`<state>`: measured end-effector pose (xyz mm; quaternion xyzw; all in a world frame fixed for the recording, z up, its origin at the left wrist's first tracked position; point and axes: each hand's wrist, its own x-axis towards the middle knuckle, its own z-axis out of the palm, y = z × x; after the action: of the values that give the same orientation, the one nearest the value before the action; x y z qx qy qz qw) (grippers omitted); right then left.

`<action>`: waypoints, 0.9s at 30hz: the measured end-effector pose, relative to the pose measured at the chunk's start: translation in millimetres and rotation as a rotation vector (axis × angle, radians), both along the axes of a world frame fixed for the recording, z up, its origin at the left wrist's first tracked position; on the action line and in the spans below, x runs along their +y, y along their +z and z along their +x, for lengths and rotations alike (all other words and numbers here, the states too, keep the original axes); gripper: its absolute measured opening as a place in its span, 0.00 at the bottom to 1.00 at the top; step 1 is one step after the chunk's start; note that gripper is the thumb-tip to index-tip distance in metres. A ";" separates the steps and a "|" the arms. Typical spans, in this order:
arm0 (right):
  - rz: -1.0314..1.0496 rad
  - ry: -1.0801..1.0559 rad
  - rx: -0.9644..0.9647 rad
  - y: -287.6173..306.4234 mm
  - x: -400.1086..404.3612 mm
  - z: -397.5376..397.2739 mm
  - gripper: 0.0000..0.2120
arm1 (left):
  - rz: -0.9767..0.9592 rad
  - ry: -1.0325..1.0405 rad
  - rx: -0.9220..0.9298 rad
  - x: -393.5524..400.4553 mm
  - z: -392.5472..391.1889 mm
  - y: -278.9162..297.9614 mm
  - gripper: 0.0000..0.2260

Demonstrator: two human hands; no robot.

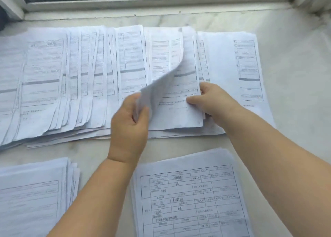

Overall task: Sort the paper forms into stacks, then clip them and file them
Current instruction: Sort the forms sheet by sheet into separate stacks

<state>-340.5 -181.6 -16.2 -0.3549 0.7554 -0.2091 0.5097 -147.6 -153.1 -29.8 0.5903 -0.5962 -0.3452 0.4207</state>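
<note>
From the head view, the left hand (128, 127) pinches the lifted sheet (161, 79), curling it up off the fanned forms (71, 79) on the marble sill (295, 75); the right hand (213, 100) grips the stack's right edge. Two sorted stacks (193, 197) lie nearer.

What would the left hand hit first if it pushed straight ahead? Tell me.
Likely the curled sheet the left hand already pinches, then the row of forms lying on the sill beyond it. Depth is hard to judge from one view.
</note>
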 end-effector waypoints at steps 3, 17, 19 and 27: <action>-0.246 0.087 0.400 4.4 12.5 -7.6 0.17 | 0.094 -0.199 -0.020 -2.6 0.1 -16.5 0.10; 0.192 0.015 -0.426 5.5 4.3 -2.4 0.16 | 0.056 -0.414 0.021 -7.3 9.7 -27.1 0.17; 0.190 0.050 -0.427 4.1 6.5 -4.7 0.09 | 0.046 -0.420 -0.010 -7.5 10.7 -27.8 0.14; -0.026 0.123 -0.164 -0.3 6.1 11.9 0.10 | 0.070 -0.407 -0.109 -3.8 5.5 -23.9 0.12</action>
<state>-328.6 -175.5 -16.5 -0.3887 0.6850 -0.2155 0.5773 -142.1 -156.9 -53.6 0.4896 -0.7128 -0.4111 0.2886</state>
